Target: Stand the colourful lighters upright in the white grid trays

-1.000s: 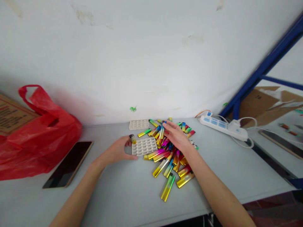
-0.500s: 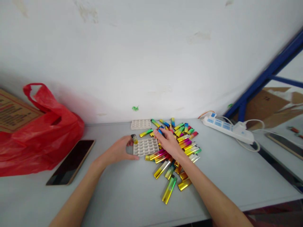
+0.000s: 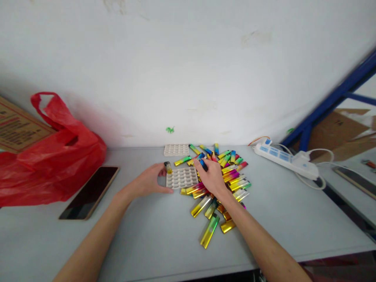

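Note:
A white tray with rows of small hollows (image 3: pixel 182 178) lies on the grey table. One lighter (image 3: pixel 168 167) stands upright in its back left corner. My left hand (image 3: pixel 149 181) is at the tray's left side, thumb and fingers apart, fingertips by that lighter. Over the pile of shiny coloured lighters (image 3: pixel 233 176), my right hand (image 3: pixel 210 177) is closed on a blue lighter (image 3: pixel 203 164), its dark end showing between thumb and fingers. A second white tray (image 3: pixel 176 149) lies behind, near the wall.
On the left are a red plastic bag (image 3: pixel 67 156), a cardboard box (image 3: pixel 20 125) and a dark phone (image 3: pixel 89 192). A white power strip (image 3: pixel 284 159) with cables lies at the right, beside a blue metal frame (image 3: pixel 329 98).
My right hand has drawn back slightly, and the blue lighter in it is tilted differently, its dark end now showing. My left hand keeps its place by the tray. The view has shifted a little.

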`<state>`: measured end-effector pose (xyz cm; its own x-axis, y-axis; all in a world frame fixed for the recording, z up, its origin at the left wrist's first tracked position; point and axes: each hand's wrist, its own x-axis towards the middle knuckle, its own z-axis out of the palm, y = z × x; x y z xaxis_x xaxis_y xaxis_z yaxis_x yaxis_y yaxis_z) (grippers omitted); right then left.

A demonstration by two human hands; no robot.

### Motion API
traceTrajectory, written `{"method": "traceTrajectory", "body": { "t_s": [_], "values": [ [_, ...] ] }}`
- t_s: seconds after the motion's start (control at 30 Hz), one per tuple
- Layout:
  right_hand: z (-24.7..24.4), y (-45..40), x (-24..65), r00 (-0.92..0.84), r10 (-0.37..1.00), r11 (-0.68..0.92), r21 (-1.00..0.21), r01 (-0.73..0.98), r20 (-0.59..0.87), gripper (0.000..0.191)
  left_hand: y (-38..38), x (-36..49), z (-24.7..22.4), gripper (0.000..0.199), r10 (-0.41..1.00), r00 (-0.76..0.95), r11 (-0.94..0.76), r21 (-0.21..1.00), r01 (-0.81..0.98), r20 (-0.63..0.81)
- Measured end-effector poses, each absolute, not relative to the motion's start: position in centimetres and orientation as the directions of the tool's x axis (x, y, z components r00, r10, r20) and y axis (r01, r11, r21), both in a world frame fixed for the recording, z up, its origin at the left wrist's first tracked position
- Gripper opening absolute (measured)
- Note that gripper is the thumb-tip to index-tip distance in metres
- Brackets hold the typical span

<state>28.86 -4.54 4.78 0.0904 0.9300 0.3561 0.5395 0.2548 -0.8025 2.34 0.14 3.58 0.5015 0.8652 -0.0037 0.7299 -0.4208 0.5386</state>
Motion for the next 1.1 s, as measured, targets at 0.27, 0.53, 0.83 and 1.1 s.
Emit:
{"method": "traceTrajectory", "body": {
  "t_s": [0.27,0.53,0.83,1.1],
  "values": [
    [4.5,-4.7,28.8,0.048,0.925,0.281,-0.763,0.582,0.378,0.035,0.2,2.4,3.5,0.067,0.863,0.505,-0.432,0.532,0.728,0.011],
    [4.2,-4.6,29.0,-0.141,0.92,0.377,-0.732,0.568,0.365,0.029,0.0,2.4,3.7,0.066,0.86,0.511,-0.434,0.533,0.726,0.004],
    [4.8,-5.1,27.0,-0.281,0.856,0.514,-0.659,0.55,0.433,0.029,-0.2,2.3,3.5,0.067,0.859,0.512,-0.441,0.535,0.721,0.018],
    [3.3,-3.7,25.1,-0.406,0.838,0.546,-0.548,0.634,0.365,0.02,-0.6,2.6,4.0,0.066,0.843,0.538,-0.448,0.568,0.69,0.012]
  ]
}}
